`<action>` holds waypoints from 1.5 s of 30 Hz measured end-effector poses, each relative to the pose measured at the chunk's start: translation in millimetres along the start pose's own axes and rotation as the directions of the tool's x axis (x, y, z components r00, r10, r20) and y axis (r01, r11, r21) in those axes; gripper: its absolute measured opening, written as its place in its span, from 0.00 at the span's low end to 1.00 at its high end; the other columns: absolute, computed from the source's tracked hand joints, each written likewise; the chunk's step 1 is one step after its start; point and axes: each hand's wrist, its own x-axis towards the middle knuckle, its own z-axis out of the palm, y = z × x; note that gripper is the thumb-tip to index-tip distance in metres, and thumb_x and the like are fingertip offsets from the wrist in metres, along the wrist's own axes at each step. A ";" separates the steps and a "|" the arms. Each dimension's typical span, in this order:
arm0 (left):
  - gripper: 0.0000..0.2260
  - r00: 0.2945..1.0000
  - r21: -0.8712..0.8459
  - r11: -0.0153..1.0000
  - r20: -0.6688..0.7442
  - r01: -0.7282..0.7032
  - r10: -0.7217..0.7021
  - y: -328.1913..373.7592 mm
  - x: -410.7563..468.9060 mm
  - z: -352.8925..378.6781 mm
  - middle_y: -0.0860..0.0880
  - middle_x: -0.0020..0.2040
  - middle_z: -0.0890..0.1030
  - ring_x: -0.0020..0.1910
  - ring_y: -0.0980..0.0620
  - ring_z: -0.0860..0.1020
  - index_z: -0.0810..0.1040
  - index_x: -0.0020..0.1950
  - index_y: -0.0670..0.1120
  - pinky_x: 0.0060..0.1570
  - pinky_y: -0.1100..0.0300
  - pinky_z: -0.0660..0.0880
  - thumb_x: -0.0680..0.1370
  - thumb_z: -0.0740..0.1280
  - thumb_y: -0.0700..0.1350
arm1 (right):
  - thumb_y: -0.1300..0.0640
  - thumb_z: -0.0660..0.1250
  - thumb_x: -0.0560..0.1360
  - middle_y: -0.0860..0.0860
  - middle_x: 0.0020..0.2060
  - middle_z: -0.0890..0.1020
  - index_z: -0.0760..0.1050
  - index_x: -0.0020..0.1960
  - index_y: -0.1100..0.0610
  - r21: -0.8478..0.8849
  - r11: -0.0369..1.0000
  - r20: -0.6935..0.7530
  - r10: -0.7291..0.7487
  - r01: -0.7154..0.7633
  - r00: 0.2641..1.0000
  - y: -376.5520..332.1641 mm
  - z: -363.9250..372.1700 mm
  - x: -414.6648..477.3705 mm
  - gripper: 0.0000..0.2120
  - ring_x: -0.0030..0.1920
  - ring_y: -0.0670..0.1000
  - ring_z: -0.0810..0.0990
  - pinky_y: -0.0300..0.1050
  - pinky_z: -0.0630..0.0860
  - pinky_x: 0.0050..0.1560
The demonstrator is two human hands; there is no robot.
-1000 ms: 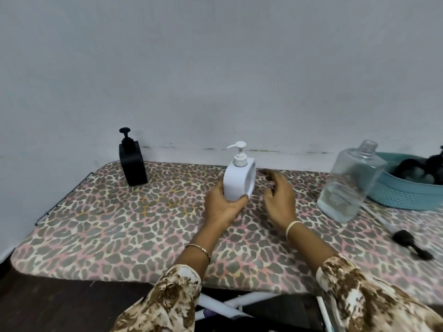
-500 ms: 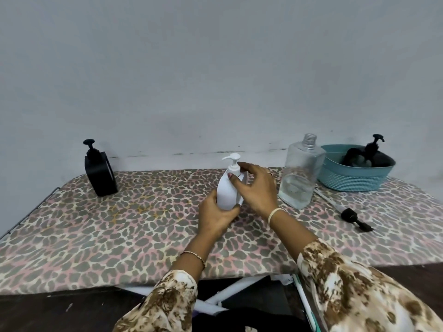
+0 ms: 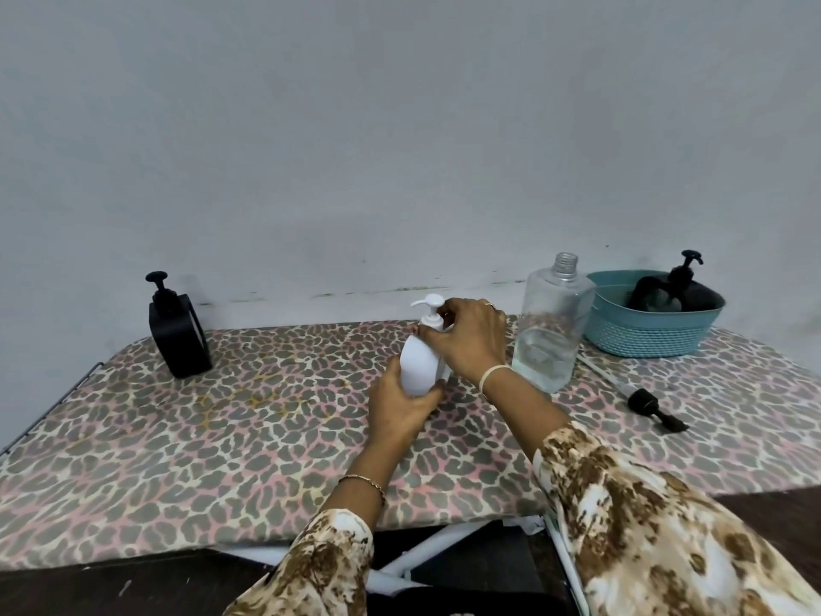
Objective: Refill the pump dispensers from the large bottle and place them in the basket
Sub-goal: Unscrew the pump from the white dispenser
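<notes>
Wall, plain grey-white, fills the upper half of the frame. Table w/ leopard-print cover spans the lower half, left edge to right edge.

Sleeves, brown-and-cream print, come in from the bottom centre and bottom right.

Basket, teal, sits at the right, at the back of the table; a black dispenser is inside, pump head sticking up above the rim. Another dark shape lies beside it in the basket, can't tell what.

Big bottle, clear, cap off, stands upright just left of the basket, approx a third full of clear liquid.

Black square dispenser stands upright at the left, near the wall, well apart from the rest.

White dispenser is at centre frame, upright, between both hands. Left hand wraps its lower body, fingers curled closed round it. Right hand is over the top, fingertips pinched on the collar under the pump head.

Loose black pump w/ its tube lies flat on the table at the right, in front of the basket, near the big bottle.
</notes>
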 end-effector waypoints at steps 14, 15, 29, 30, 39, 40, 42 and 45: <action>0.25 1.000 0.046 0.999 -0.003 0.000 0.000 -6.8 1.3 -3.5 0.49 0.54 0.81 0.49 0.50 0.80 0.74 0.60 0.49 0.49 0.51 0.80 0.66 0.78 0.47 | 0.37 0.74 0.62 0.43 0.47 0.81 0.76 0.50 0.46 0.199 0.979 0.207 -0.003 -0.039 0.978 13.6 -6.7 5.9 0.22 0.50 0.49 0.79 0.58 0.73 0.56; 0.24 1.000 0.065 0.998 -0.015 -0.006 0.007 -7.4 0.7 -2.8 0.49 0.53 0.81 0.48 0.50 0.80 0.75 0.58 0.49 0.47 0.52 0.80 0.65 0.78 0.48 | 0.37 0.75 0.60 0.42 0.44 0.80 0.74 0.48 0.45 0.200 0.978 0.171 0.018 -0.052 0.985 11.1 -5.2 4.5 0.22 0.49 0.49 0.79 0.57 0.73 0.55; 0.25 0.998 0.109 0.993 -0.041 -0.041 0.045 -9.5 0.7 -1.8 0.49 0.51 0.81 0.47 0.50 0.80 0.75 0.58 0.48 0.45 0.51 0.80 0.65 0.78 0.49 | 0.33 0.68 0.54 0.41 0.43 0.79 0.72 0.45 0.45 0.315 0.938 0.154 0.098 -0.143 0.983 8.9 5.8 0.1 0.25 0.50 0.51 0.79 0.60 0.73 0.57; 0.24 0.998 0.107 0.993 -0.038 -0.043 0.047 -9.4 0.5 -1.8 0.49 0.52 0.81 0.47 0.50 0.80 0.75 0.58 0.48 0.45 0.51 0.79 0.65 0.77 0.49 | 0.35 0.67 0.54 0.41 0.43 0.80 0.74 0.45 0.46 0.335 0.929 0.178 0.099 -0.155 0.979 7.4 5.7 -0.2 0.23 0.50 0.51 0.79 0.60 0.73 0.57; 0.24 0.998 0.105 0.993 -0.034 -0.043 0.047 -10.4 0.3 -2.2 0.50 0.52 0.81 0.48 0.50 0.80 0.75 0.58 0.48 0.46 0.52 0.79 0.66 0.77 0.50 | 0.34 0.70 0.56 0.42 0.40 0.78 0.70 0.41 0.45 0.348 0.928 0.150 0.087 -0.135 0.985 12.2 6.4 -1.7 0.21 0.47 0.49 0.78 0.56 0.74 0.53; 0.24 0.998 0.106 0.993 -0.032 -0.045 0.049 -10.1 0.2 -2.3 0.50 0.52 0.81 0.48 0.50 0.80 0.75 0.59 0.48 0.46 0.53 0.79 0.66 0.77 0.50 | 0.37 0.70 0.57 0.42 0.39 0.79 0.72 0.41 0.46 0.349 0.928 0.158 0.077 -0.129 0.984 11.8 5.9 -1.3 0.19 0.46 0.49 0.78 0.54 0.74 0.52; 0.24 0.998 0.106 0.993 -0.029 -0.050 0.053 -9.6 -0.3 -2.4 0.50 0.52 0.80 0.48 0.50 0.79 0.75 0.60 0.48 0.46 0.55 0.78 0.67 0.77 0.50 | 0.47 0.74 0.63 0.43 0.42 0.80 0.76 0.47 0.49 0.379 0.920 0.199 0.026 -0.102 0.980 12.2 4.6 0.1 0.15 0.46 0.48 0.78 0.47 0.72 0.48; 0.24 0.998 0.108 0.993 -0.028 -0.050 0.053 -9.3 -1.3 -2.7 0.50 0.52 0.81 0.48 0.50 0.80 0.74 0.59 0.48 0.47 0.53 0.79 0.67 0.77 0.50 | 0.52 0.76 0.65 0.46 0.45 0.79 0.77 0.53 0.52 0.386 0.922 0.187 -0.042 -0.034 0.981 12.8 0.5 1.1 0.18 0.47 0.48 0.77 0.44 0.72 0.44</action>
